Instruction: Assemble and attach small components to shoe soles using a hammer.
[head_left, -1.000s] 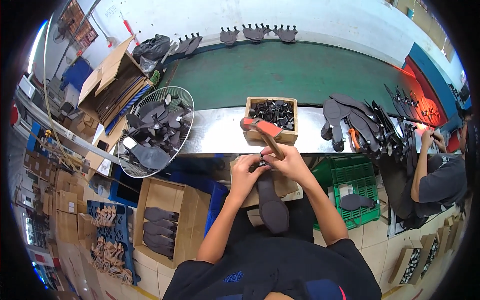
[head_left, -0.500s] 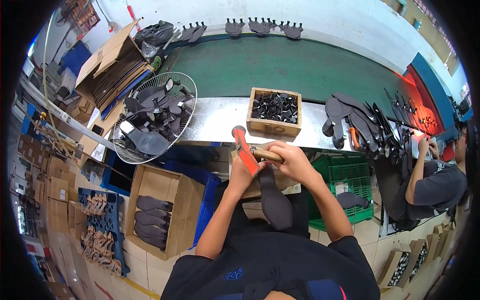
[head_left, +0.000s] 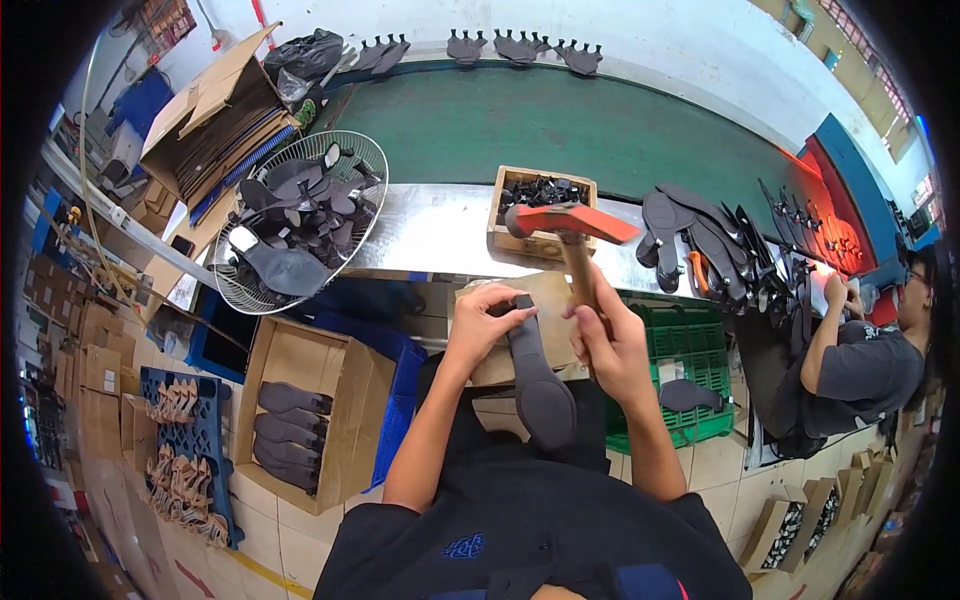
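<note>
My right hand (head_left: 612,345) is wrapped round the wooden handle of a hammer (head_left: 572,220). Its orange-red head is raised above the workpiece, in front of the wooden box on the bench. A dark grey shoe sole (head_left: 545,400) lies lengthwise before me, its rounded toe part pointing at my body. At its far end, my left hand (head_left: 485,325) pinches a small black heel piece (head_left: 522,302) between thumb and fingers. Whether that piece is fixed to the sole I cannot tell. Under the heel end is a pale board (head_left: 490,372), partly covered by my hands.
Small black parts fill the wooden box (head_left: 540,248). A wire basket (head_left: 380,165) of heeled soles stands left, a carton (head_left: 290,345) of soles below. More soles (head_left: 690,235) lie on the bench at right, near a green crate (head_left: 690,340) and a seated co-worker (head_left: 860,370).
The hammer has swung from over my left hand to the right and now stands raised in my right hand alone. My left hand now pinches the heel piece at the sole's far end.
</note>
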